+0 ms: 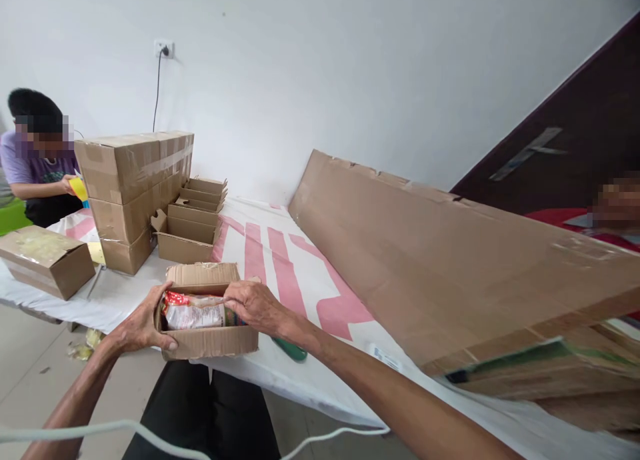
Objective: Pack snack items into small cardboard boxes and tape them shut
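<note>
An open cardboard box (213, 344) sits in front of me at the table's near edge, its flaps raised. Inside lies a printed plastic packet (197, 315), white with a red end. My left hand (145, 321) grips the left end of the box, thumb on its near side. Over the right end of the packet, my right hand (256, 303) has its fingers bent and closed on the plastic; the fingertips are partly hidden. A green object (291, 349) lies flat beside the box, partly under my right forearm.
Stacked taped cartons (137, 180) and several open small boxes (187, 237) stand at the back left. Another carton (47, 260) is far left, near a seated person (37, 160). A large cardboard panel (425, 247) leans along the right. A white cable (125, 425) crosses below.
</note>
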{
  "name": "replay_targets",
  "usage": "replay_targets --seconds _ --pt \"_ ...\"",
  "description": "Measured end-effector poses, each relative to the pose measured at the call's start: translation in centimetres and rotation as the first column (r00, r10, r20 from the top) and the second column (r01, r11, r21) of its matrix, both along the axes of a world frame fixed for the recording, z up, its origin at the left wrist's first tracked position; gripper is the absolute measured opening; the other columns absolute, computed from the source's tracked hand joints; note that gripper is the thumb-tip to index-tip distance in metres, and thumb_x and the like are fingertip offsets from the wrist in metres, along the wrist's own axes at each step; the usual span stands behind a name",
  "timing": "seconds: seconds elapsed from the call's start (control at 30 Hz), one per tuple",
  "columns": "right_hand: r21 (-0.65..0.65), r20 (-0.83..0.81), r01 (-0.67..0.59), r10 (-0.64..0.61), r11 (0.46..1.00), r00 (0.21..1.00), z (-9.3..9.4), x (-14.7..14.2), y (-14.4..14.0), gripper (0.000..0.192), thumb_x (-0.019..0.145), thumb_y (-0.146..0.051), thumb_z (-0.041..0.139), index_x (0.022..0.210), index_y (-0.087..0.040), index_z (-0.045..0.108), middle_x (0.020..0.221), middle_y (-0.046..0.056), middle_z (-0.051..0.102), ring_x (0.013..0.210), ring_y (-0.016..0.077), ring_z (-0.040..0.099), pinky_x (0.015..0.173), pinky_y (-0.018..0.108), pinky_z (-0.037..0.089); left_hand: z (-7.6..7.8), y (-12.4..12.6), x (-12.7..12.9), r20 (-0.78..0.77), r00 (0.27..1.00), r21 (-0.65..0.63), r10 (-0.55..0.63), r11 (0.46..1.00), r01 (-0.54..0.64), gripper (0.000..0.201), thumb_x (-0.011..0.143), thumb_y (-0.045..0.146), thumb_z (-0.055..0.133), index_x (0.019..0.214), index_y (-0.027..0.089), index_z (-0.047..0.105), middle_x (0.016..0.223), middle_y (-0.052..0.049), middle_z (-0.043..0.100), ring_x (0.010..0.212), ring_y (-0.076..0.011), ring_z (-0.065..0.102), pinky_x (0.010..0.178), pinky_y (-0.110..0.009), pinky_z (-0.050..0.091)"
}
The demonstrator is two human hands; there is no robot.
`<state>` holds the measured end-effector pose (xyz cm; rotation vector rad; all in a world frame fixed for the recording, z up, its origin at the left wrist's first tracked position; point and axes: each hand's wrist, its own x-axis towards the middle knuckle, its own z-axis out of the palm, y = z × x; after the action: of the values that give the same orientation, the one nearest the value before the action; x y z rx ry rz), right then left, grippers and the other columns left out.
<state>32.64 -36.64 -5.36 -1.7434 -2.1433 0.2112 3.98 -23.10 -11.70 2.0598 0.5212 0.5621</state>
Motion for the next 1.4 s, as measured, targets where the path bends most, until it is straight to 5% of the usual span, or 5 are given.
replay_targets --seconds 0.5,0.63,0.77,0.97,1.4 --pt "0.260 -0.610 0.194 0.006 0.946 0.792 8.4 5.8 0.8 0.028 0.091 -0.045 0.069 0.084 -0.021 0.080 0.079 0.001 0.072 0.077 0.0182 0.064 0.073 0.030 0.051 2.4 1.7 0.1 0.028 0.998 0.124 0.063 0.990 -0.066 0.108 0.070 0.078 0.084 0.158 0.023 0.054 0.169 -0.019 0.043 0.156 -0.0439 0.040 0.126 -0.058 0.036" --pt "0.388 -0.576 0.198 0.069 0.900 0.815 8.4 5.0 1.3 0.030 0.096 -0.050 0.068 0.095 -0.024 0.083 0.090 0.003 0.077 0.087 0.0223 0.068 0.081 0.035 0.056 5.5 3.5 0.1 0.217 0.937 -0.176 0.274 0.955 -0.239 0.077 0.089 0.082 0.060 0.126 0.015 0.075 0.130 -0.021 0.076 0.116 -0.0361 0.074 0.092 -0.046 0.062" --pt "0.554 -0.439 0.044 0.247 0.831 0.864 8.6 3.3 2.3 0.032 0.102 -0.051 0.062 0.097 -0.026 0.080 0.115 0.008 0.078 0.106 0.0257 0.070 0.096 0.043 0.057 7.2 3.4 2.1 0.241 0.968 -0.619 0.074 0.780 0.094 0.094 0.085 0.094 0.047 0.114 0.010 0.076 0.084 -0.019 0.081 0.060 -0.0260 0.074 0.046 -0.030 0.054" --pt "0.623 -0.339 0.084 0.172 0.778 0.925 7.5 2.7 3.7 0.033 0.105 -0.041 0.057 0.129 -0.027 0.073 0.147 0.013 0.062 0.140 0.0303 0.056 0.120 0.054 0.044 7.2 0.1 4.5 0.407 0.909 -0.565 0.089 0.807 0.173 0.102 0.069 0.059 0.093 0.155 0.020 0.054 0.117 -0.018 0.080 0.086 -0.0313 0.080 0.068 -0.036 0.065" --pt "0.199 -0.944 0.192 0.136 0.961 0.300 1.0 -1.8 5.4 0.051 0.082 -0.057 0.080 0.120 -0.026 0.066 0.117 0.007 0.080 0.112 0.0291 0.074 0.103 0.046 0.060 6.6 0.9 6.5 0.532 0.792 -0.320 0.301 0.937 -0.142 0.104 0.059 0.044 0.100 0.150 0.020 0.056 0.149 -0.015 0.066 0.135 -0.0381 0.064 0.107 -0.045 0.058"
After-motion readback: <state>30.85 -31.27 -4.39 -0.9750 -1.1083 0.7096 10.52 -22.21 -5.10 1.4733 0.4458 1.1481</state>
